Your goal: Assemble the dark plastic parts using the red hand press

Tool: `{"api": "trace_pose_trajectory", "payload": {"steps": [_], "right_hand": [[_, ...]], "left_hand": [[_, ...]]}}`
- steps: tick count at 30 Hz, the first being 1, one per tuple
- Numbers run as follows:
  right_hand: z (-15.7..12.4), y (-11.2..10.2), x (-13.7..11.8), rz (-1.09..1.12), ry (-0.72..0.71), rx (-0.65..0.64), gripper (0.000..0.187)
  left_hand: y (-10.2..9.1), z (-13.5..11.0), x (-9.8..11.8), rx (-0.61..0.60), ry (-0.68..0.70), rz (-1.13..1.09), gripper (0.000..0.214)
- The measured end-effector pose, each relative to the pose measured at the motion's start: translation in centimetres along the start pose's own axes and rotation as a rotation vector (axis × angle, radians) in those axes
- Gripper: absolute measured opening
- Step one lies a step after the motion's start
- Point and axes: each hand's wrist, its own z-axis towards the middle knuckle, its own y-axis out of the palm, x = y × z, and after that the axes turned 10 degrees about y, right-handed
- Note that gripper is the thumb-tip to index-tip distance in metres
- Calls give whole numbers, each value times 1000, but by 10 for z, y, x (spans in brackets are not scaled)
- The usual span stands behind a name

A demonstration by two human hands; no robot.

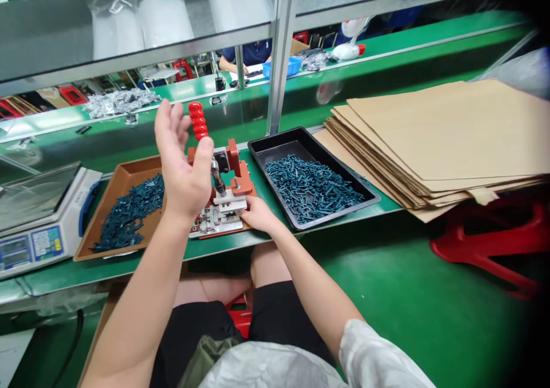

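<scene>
My left hand [184, 173] is raised at the red ribbed handle [198, 121] of a toggle clamp, fingers stretched up and thumb apart, not wrapped round it. Below the handle stands the clamp fixture [230, 202], with orange-brown brackets and a silver metal block. At the right side of that block, my right hand [258, 215] is low, its fingers drawn together against the fixture; whatever they pinch is hidden. Left of the fixture lies a brown tray [144, 170] of dark blue-green flat pieces [129, 213]. On the right, a black tray [279, 141] holds small blue-green sticks [309, 187].
A digital scale [47, 227] stands at the far left. Stacked brown cardboard sheets [447, 130] overhang the bench edge at right, above a red stool [485, 245]. A metal post [283, 55] rises behind the fixture. Across the partition, another person [247, 55] sits near a blue bin [283, 67].
</scene>
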Motion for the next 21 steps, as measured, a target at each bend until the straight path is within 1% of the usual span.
{"api": "trace_pose_trajectory", "payload": {"steps": [1, 3, 6, 7, 9, 11, 12, 14, 18, 20, 21], "right_hand": [[0, 0, 0, 7, -4, 0, 22], [-1, -1, -1, 28, -2, -5, 27], [-4, -4, -8, 25, 7, -37, 30], [-6, -5, -10, 7, 10, -40, 29], [-8, -8, -15, -31, 11, -35, 28], [-8, -9, -16, -52, 14, -27, 30], [-8, -9, -15, -59, 12, -27, 30], [-6, -7, -10, -68, -14, -29, 31], [-6, 1, 3, -88, -75, 25, 26], [-10, 5, 6, -78, -153, 85, 29], [-12, 6, 6, -66, -214, 109, 32]], "left_hand": [[3, 5, 8, -15, 32, -12, 65], [10, 2, 25, -18, 71, 21, 54], [15, -25, 43, 4, 87, 158, 31], [15, -35, 47, 1, 91, 195, 27], [14, -49, 48, -13, 93, 246, 26], [13, -51, 43, -56, 92, 260, 28], [13, -47, 38, -76, 93, 255, 30], [13, -30, 25, -93, 93, 225, 35], [18, 19, -11, -71, 70, 165, 51], [19, 35, -23, -85, 75, 177, 57], [18, 37, -26, -88, 79, 191, 59]]}}
